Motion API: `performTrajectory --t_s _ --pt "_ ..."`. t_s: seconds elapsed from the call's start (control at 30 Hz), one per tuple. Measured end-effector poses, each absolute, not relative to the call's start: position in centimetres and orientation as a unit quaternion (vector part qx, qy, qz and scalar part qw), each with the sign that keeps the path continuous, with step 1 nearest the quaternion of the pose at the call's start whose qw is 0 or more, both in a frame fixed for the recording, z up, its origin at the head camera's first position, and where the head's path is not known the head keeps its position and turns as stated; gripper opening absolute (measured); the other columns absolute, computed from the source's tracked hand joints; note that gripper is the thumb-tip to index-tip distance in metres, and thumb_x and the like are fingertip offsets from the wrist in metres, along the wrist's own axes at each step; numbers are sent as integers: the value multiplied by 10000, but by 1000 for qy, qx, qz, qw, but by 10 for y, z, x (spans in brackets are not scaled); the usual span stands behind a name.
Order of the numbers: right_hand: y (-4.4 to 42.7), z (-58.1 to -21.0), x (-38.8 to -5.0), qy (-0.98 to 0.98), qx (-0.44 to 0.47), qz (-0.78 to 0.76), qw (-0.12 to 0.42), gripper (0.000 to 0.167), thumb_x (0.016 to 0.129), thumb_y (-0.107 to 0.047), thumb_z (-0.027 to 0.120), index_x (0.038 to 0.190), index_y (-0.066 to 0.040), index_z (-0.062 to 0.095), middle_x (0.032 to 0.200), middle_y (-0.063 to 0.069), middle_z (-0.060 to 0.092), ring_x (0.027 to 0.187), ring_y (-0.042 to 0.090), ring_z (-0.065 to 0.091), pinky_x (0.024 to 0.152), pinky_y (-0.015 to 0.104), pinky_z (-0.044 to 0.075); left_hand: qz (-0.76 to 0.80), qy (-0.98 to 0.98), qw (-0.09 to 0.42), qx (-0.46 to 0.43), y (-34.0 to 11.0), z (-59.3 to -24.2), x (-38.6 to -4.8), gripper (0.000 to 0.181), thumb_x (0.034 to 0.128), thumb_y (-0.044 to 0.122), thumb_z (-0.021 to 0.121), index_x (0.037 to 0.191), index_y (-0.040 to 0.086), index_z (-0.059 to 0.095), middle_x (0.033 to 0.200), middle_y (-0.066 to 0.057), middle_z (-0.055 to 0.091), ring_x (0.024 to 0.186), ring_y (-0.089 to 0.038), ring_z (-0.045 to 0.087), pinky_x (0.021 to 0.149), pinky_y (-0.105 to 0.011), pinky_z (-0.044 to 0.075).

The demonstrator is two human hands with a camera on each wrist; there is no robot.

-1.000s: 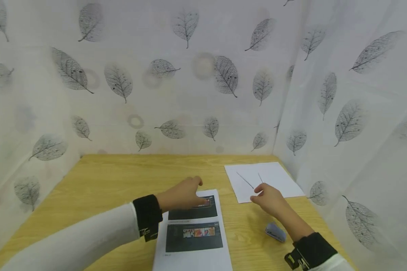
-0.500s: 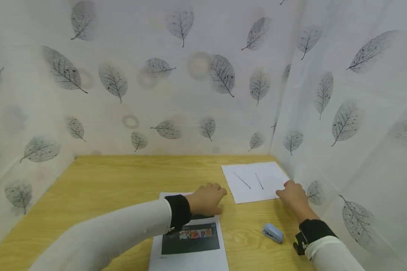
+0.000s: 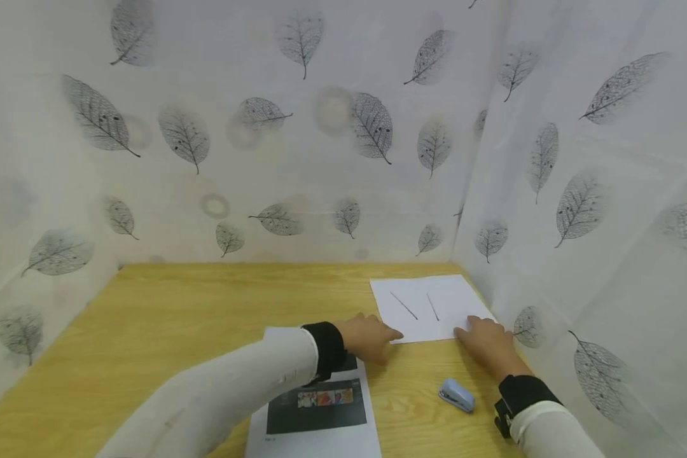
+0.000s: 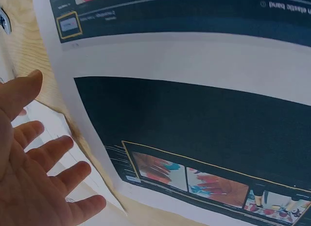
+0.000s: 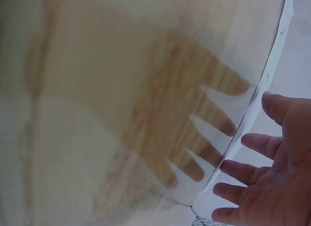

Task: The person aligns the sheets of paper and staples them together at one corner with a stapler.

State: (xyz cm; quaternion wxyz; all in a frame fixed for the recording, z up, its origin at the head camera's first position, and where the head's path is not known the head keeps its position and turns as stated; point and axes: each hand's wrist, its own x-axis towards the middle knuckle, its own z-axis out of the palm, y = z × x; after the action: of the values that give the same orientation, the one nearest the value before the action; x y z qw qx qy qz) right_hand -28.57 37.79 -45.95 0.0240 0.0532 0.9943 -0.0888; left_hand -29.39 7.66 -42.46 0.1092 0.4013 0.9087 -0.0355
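– Saw the white paper sheet (image 3: 448, 305) where?
– By fingertips of left hand (image 3: 367, 337) and right hand (image 3: 488, 342), spread apart.
– Judged how?
– Seemed light, limp, easily creased; best pinched at 2 nearest corners.

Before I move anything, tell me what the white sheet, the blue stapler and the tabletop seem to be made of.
White sheet: most likely matte paper, judging by its thin edge and dull white surface.
Blue stapler: probably smooth plastic outside, from its even colour and rounded form; metal parts unclear.
Tabletop: wood or wood-look laminate, with visible grain; pale glare suggests slight sheen.
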Motion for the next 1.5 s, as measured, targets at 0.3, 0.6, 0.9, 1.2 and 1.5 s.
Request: performTrajectory --t_s 0.3,0.6,0.9,1.2,1.5 --pt "343 -444 -289 997 -3 -69 22 392 1009 -410 582 957 -52 734 899 116 686 835 318 625 760 521 484 -35 919 104 380 69 -424 -301 627 932 464 703 1500 284 510 1465 25 567 1329 -233 530 1088 -445 440" --pt "344 -445 -306 992 50 -116 19 618 1014 -366 581 1428 82 482 1399 357 509 1285 540 488 1043 642 418 -38 916 95 388 70 -430 -300 534 910 480 720 1400 312 593 1288 14 619 1158 -208 594 936 -411 516" --pt "378 -465 -315 989 69 -122 56 776 1054 -385 488 1558 123 189 1561 396 265 1431 591 263 1141 755 138 -68 924 80 369 77 -440 -294 524 916 535 675 1411 392 581 1276 3 565 1092 -196 536 880 -422 456" --pt "388 -469 -315 995 59 -80 17 815 1037 -537 491 1497 120 347 1403 434 431 1272 613 428 1002 732 350 -62 927 71 364 81 -440 -291 494 905 525 701 1373 401 604 1235 -25 569 1104 -207 543 897 -464 454" --pt "371 -448 -317 980 47 -191 20 823 1000 -620 499 1394 101 459 1320 344 573 1131 466 615 914 587 519 -58 928 76 359 82 -442 -292 503 907 522 699 1385 399 600 1259 -38 570 1121 -221 547 927 -515 451"
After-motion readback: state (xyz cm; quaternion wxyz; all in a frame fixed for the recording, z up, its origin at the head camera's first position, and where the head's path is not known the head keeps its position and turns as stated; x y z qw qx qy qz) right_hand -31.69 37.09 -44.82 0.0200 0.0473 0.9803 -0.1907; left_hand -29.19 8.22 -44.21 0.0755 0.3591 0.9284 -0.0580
